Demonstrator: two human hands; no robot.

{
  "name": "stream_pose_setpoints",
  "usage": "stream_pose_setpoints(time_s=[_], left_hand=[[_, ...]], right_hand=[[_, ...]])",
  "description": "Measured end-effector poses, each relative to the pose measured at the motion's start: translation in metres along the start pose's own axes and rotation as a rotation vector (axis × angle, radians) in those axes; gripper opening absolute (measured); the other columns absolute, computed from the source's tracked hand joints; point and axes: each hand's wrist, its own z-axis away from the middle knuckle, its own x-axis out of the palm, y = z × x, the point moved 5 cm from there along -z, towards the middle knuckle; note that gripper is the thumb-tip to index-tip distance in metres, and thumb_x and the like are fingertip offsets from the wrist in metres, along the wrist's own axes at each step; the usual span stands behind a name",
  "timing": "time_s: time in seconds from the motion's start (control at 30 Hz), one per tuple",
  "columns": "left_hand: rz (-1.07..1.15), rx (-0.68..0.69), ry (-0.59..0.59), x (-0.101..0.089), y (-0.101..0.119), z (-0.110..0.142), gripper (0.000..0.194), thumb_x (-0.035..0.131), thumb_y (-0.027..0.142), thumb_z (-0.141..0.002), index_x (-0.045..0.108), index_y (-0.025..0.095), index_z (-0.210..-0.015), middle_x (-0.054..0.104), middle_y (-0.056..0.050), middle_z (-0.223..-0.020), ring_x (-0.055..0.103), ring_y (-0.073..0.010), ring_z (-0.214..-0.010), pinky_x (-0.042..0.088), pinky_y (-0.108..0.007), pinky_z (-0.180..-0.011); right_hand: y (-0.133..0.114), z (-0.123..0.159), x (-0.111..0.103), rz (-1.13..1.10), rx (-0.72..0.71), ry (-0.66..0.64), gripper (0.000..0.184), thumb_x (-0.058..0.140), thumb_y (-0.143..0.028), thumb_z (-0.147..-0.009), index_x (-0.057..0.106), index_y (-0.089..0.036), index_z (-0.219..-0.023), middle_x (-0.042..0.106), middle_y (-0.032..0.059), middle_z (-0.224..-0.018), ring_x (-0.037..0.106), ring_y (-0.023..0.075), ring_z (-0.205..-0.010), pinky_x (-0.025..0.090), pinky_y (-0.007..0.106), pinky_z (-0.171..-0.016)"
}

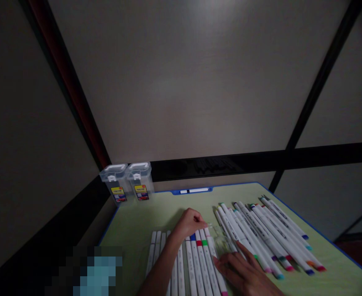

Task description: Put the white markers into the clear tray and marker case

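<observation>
A row of white markers lies side by side at the near middle of the table, some with blue, red or green bands. My left hand reaches across the row with curled fingers. Its fingertips pinch the far end of the rightmost marker, whose near end is pink. Along that marker's right side, my right hand has bent fingers, the tips pressed against its barrel. A clear plastic piece sits just beyond the right hand, partly covered by it. My left forearm hides part of the row.
To the right lies a loose group of white markers with many-coloured ends. Two clear lidded boxes with yellow labels stand at the back left. A white pen rests in the blue holder on the far edge of the green table, before a wall.
</observation>
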Motion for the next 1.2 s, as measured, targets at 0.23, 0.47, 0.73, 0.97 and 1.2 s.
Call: stream_pose_setpoints(time_s=[0.23,0.47,0.73,0.97,1.2], left_hand=[[-0.011,0.01,0.001,0.0013,-0.001,-0.0005,0.014,0.068,0.021,-0.055,0.058,0.012,-0.051,0.053,0.004,-0.049,0.047,-0.0087,-0.051,0.035,-0.018,-0.048],[-0.044,0.021,0.026,0.0012,-0.0061,-0.0023,0.008,0.067,0.015,-0.054,0.06,0.011,-0.053,0.053,0.005,-0.049,0.046,-0.0077,-0.05,0.033,-0.018,-0.048],[-0.073,0.019,0.022,0.001,-0.0044,-0.0021,0.007,0.066,0.016,-0.054,0.063,0.011,-0.055,0.057,0.003,-0.05,0.048,-0.0083,-0.05,0.035,-0.018,-0.048],[-0.074,0.014,0.013,0.0015,-0.0021,-0.0011,0.006,0.066,0.016,-0.054,0.063,0.01,-0.055,0.057,0.003,-0.05,0.049,-0.0083,-0.051,0.035,-0.017,-0.048],[-0.076,0.012,0.019,0.0012,-0.0014,-0.0007,0.007,0.066,0.016,-0.054,0.063,0.01,-0.055,0.058,0.003,-0.05,0.048,-0.0083,-0.05,0.035,-0.018,-0.048]], right_hand=[[-0.0004,0.0005,0.001,-0.015,-0.021,-0.037,0.035,0.048,-0.02,-0.084,0.051,-0.016,-0.118,0.064,0.0042,-0.08,0.062,0.019,-0.073,0.046,0.043,-0.082],[0.0001,-0.001,-0.0035,-0.024,-0.012,-0.024,0.032,0.048,-0.022,-0.084,0.053,-0.019,-0.115,0.065,0.0029,-0.08,0.061,0.0185,-0.075,0.045,0.041,-0.084],[0.0001,0.0005,-0.0047,-0.024,-0.022,0.005,0.035,0.047,-0.028,-0.086,0.05,-0.018,-0.12,0.064,0.002,-0.079,0.061,0.0173,-0.074,0.044,0.039,-0.086],[-0.0016,0.0027,-0.0018,-0.056,-0.036,0.074,0.026,0.046,-0.03,-0.086,0.057,-0.021,-0.109,0.063,0.0006,-0.076,0.06,0.0158,-0.071,0.041,0.04,-0.089],[-0.0033,0.0018,-0.0051,-0.075,-0.023,0.157,0.021,0.045,-0.03,-0.086,0.061,-0.02,-0.096,0.063,0.0014,-0.074,0.061,0.0148,-0.065,0.046,0.039,-0.084]])
